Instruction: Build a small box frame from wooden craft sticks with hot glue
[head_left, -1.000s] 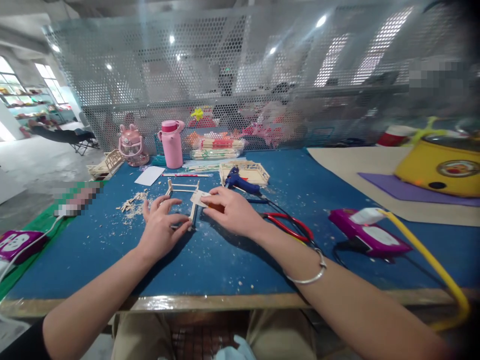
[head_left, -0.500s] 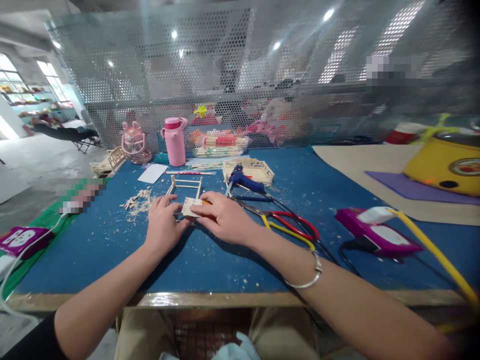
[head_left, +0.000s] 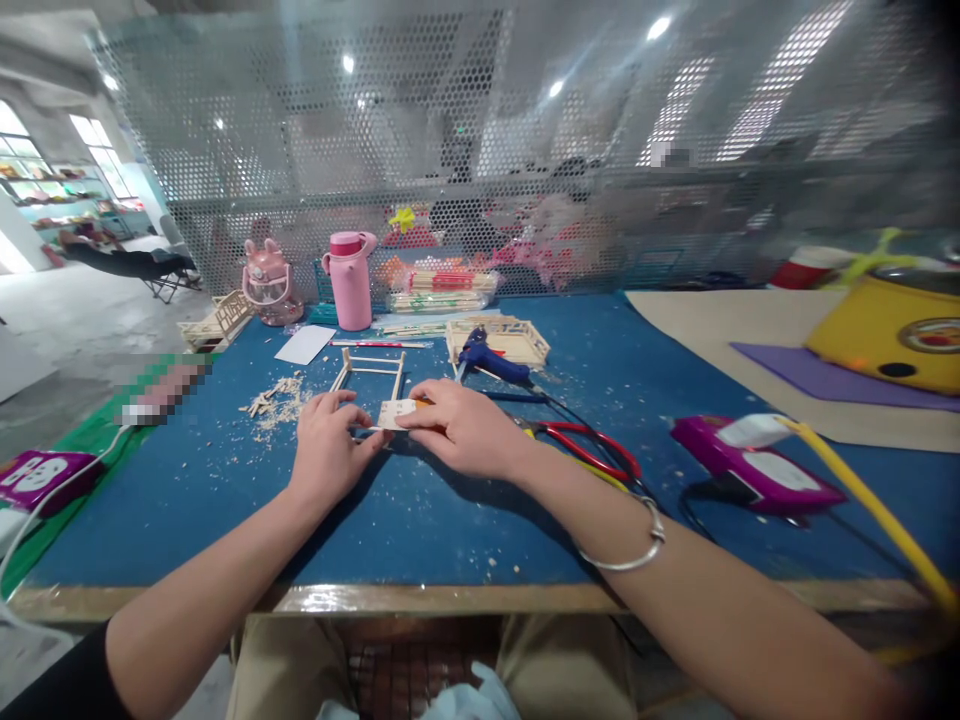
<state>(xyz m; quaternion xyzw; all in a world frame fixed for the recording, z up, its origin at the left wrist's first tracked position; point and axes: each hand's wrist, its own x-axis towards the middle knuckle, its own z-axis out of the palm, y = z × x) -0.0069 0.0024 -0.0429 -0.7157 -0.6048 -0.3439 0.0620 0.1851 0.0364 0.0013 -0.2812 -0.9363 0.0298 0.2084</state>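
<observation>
My right hand (head_left: pixel 469 432) is closed on a small pale flat piece with dark marks (head_left: pixel 395 414); an orange part shows behind its fingers. My left hand (head_left: pixel 330 440) has its thumb and fingers pinched on the near end of a small frame of thin wooden sticks (head_left: pixel 377 370). The frame's far bars and posts stand beyond both hands, and its near part is partly hidden by the fingers. The pale piece lies against the near stick, between the two hands. To the left is a scatter of wood chips and stick offcuts (head_left: pixel 277 405).
Beyond my right hand lie a blue glue gun (head_left: pixel 495 362) and a wooden stick tray (head_left: pixel 532 345). Red-and-yellow-handled pliers (head_left: pixel 592 440) lie under my right forearm. A purple power strip (head_left: pixel 772 475) is at right. A pink flask (head_left: pixel 351 285) and perforated screen (head_left: pixel 375 150) stand behind.
My right hand has slid a little to the right with the pale piece, baring more of the near stick. My left hand stays almost where it was.
</observation>
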